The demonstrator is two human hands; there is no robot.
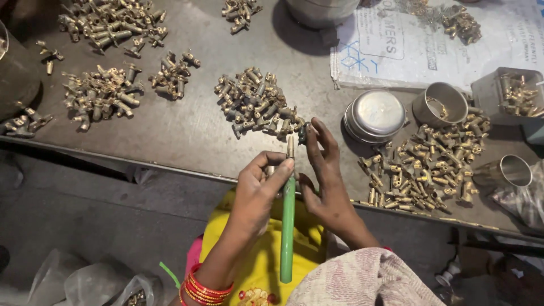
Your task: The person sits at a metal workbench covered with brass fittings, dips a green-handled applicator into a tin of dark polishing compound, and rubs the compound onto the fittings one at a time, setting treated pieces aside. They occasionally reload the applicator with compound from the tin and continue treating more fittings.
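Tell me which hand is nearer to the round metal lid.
Right. The right hand is just left of the round metal lid; the left hand, holding the green-handled tool, sits farther left.

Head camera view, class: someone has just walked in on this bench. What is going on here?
A person sits at a dark metal worktable strewn with heaps of small brass fittings. The left hand grips a green-handled tool upright, its metal tip pointing toward the table. The right hand is beside the tip, fingers pinching a small dark part at the edge of the nearest heap. Another heap of fittings lies to the right, near round steel tins and cups.
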